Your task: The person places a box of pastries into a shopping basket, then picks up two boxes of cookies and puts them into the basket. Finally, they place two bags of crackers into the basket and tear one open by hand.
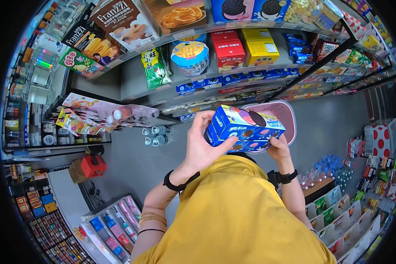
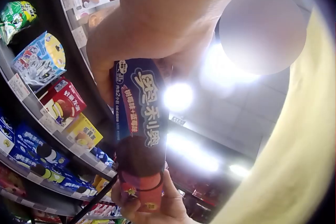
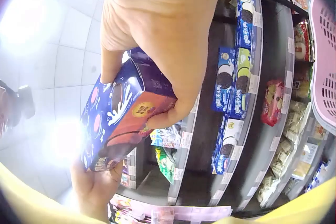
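Observation:
Two blue boxes of Oreo cookies (image 1: 246, 127), one stacked on the other in the head view, are held in front of the yellow shirt. My left hand (image 1: 209, 143) grips their left end, fingers over the far side and thumb along the near face. At the right end, my right hand (image 1: 279, 148) holds them with thumb and fingers around the corner. The left wrist view shows a box's long printed face (image 2: 142, 113) between both hands. In the right wrist view a cookie-and-milk picture and a reddish side (image 3: 134, 111) show under the right hand.
A pink basket (image 1: 288, 115) is just beyond the boxes. Ahead, shelves (image 1: 198, 83) carry snack boxes, including more blue Oreo boxes (image 1: 242, 78). Bottles (image 1: 158, 130) stand on the floor to the left, near a red stool (image 1: 93, 166). Low display racks stand on either side behind.

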{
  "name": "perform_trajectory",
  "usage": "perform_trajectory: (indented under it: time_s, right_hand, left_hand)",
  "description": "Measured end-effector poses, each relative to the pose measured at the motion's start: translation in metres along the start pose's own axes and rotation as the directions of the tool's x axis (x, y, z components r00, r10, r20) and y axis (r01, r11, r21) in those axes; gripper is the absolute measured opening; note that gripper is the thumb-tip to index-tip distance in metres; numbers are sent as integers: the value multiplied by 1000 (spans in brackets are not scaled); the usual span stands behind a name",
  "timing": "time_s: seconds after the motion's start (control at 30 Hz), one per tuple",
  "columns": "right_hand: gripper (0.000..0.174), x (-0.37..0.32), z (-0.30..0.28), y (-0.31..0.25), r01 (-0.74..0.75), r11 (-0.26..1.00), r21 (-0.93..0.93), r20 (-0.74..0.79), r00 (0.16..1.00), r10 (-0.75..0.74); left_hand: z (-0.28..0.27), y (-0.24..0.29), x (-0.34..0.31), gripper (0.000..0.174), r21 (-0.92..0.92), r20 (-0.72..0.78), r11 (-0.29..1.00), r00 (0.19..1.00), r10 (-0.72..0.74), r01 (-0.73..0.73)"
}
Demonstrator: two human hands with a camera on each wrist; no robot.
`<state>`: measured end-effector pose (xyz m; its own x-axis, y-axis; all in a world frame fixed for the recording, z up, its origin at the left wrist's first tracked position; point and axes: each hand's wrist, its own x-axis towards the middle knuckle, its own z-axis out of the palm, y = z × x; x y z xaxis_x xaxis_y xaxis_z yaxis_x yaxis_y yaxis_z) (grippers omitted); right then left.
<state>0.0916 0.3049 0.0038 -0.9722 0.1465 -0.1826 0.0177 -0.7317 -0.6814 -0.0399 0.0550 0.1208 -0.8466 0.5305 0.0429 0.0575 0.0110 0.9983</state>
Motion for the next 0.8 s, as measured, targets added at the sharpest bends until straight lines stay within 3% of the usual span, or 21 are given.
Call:
perform_trajectory:
  time_s: [0.3,0.6,0.8]
  right_hand:
    - [83,-2,-6,11,-46,980,196,9,999,45]
    - [75,0,-20,10,-4,989,145,30,1000,-1]
    - [81,0,-10,4,2,998,70,-55,998,2]
  left_hand:
    - [4,27,-4,75,-4,17,995,995,101,-101]
    - [8,19,-5,65,-148,-52,985,996,78,-85]
    - [-2,-11,8,60,-314,-76,949,997,1,-25]
